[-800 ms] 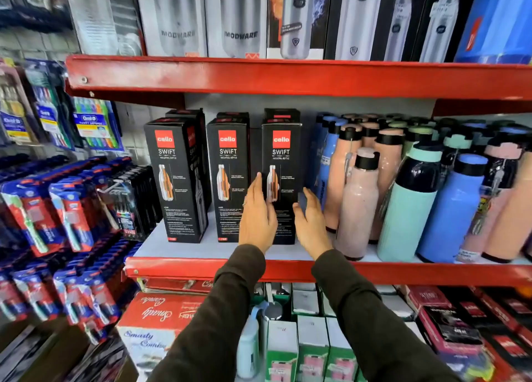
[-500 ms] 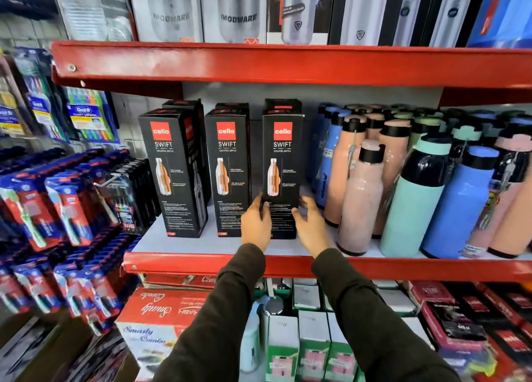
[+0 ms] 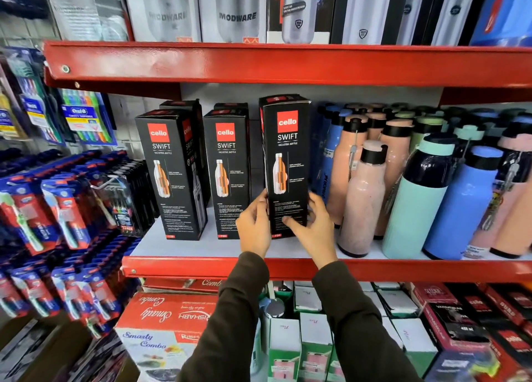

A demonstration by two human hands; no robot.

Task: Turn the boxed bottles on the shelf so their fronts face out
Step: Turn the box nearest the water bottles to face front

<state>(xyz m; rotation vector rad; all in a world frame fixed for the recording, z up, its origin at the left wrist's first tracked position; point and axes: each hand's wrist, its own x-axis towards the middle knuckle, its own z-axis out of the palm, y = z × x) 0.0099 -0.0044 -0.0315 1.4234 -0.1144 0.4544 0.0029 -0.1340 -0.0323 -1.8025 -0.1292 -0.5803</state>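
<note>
This is a shop aisle, shown by the red metal shelf [image 3: 288, 269] stocked with rows of identical goods. On it stand black boxed bottles [image 3: 227, 174] with printed brand fronts and, to their right, a crowd of loose coloured bottles [image 3: 414, 197], some with small tags hanging at the neck. Above that shelf run more boxed steel flasks [image 3: 236, 10], below it sit cartons of boxed ware [image 3: 161, 324], and to its left hang packs of toothbrushes [image 3: 66, 217] on racks.
</note>
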